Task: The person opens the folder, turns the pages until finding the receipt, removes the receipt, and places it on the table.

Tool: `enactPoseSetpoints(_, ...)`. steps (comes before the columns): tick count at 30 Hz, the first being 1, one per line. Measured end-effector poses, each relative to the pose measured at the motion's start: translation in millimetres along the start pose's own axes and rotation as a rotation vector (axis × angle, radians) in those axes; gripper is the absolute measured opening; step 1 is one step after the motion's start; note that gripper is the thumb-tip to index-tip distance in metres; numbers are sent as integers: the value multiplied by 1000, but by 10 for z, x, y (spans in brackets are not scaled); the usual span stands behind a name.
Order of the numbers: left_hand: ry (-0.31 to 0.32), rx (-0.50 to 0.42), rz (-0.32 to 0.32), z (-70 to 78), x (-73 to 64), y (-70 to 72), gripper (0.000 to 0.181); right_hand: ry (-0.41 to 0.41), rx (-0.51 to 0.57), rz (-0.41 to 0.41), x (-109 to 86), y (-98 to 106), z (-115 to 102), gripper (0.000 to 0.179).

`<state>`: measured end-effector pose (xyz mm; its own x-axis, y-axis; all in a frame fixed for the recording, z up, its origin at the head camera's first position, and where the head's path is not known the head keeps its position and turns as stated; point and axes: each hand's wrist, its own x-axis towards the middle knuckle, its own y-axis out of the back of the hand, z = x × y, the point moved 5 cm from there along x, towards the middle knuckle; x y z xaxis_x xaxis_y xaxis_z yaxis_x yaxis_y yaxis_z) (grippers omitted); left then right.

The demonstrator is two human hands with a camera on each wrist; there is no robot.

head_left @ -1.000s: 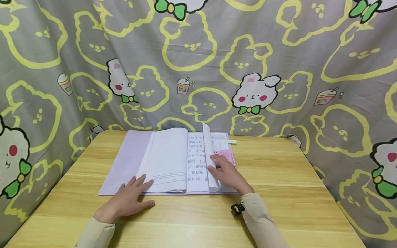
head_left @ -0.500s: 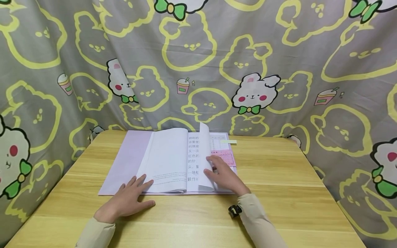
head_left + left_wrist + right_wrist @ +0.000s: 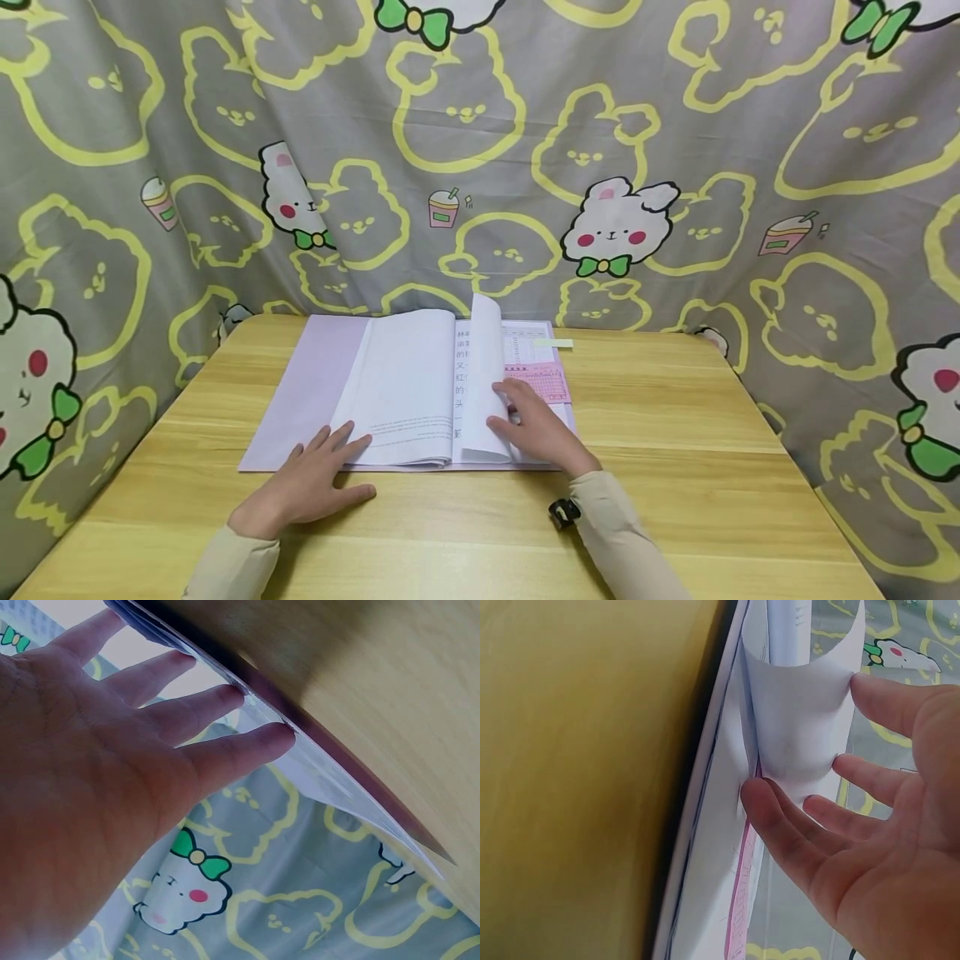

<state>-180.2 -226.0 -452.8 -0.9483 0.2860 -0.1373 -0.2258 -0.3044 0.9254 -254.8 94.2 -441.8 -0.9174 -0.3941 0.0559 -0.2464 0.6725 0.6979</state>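
Observation:
An open document folder with pale purple covers (image 3: 322,358) holds a stack of white sheets. My left hand (image 3: 311,479) rests with spread fingers on the near edge of the left-hand pages (image 3: 405,375). In the left wrist view its fingertips lie along the paper's edge. A single white page (image 3: 486,375) stands raised and curled over the right half, partly hiding large printed Chinese text. My right hand (image 3: 536,429) touches this page from its right side with thumb and fingertips. In the right wrist view the fingers are spread against the curled page (image 3: 802,712).
A pink printed slip (image 3: 543,383) and a sheet with a table grid (image 3: 525,342) show on the right side of the folder. A pale yellow tab (image 3: 553,342) sticks out there. Beneath is a wooden table (image 3: 675,467), with a patterned curtain (image 3: 480,125) behind.
My right hand has moved a little to the left, pushing the curled page left, so less text and more of the pink slip show. The left hand has stayed still.

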Motion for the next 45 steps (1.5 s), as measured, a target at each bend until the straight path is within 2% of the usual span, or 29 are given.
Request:
enactPoseSetpoints(19, 0, -4, 6, -10, 2, -6, 87, 49, -40, -37, 11, -123, -83, 61)
enactPoseSetpoints(31, 1, -2, 5, -3, 3, -9, 89, 35, -77, -66, -3, -210, -165, 61)
enactPoseSetpoints(45, 5, 6, 0, -14, 12, -15, 92, 102, -93, -95, -19, -302, -251, 59)
